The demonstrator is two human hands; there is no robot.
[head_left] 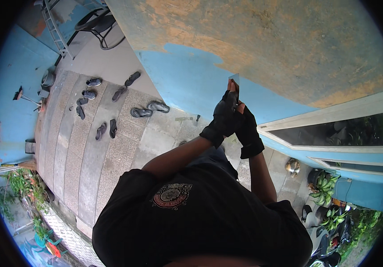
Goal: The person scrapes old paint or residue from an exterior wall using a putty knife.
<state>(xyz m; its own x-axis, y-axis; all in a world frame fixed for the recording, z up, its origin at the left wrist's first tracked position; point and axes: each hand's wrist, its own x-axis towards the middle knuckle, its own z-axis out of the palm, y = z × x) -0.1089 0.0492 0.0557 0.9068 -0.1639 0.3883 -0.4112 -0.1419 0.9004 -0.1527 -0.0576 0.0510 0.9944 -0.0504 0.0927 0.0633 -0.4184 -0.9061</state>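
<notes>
My left hand and my right hand, both in black fingerless gloves, are close together at the wall. Between them is a paint scraper; its flat metal blade shows past my fingertips against the light blue paint. The fingers of my left hand lie along the tool near the blade. My right hand is closed just behind, around the handle, which the gloves mostly hide. The wall has a large bare patch of brown and orange above a strip of blue paint.
Several sandals and shoes lie on the tiled floor at left. A flat strip and a small dark tool lie near the wall foot. A white-framed window and potted plants are right; a chair and ladder far left.
</notes>
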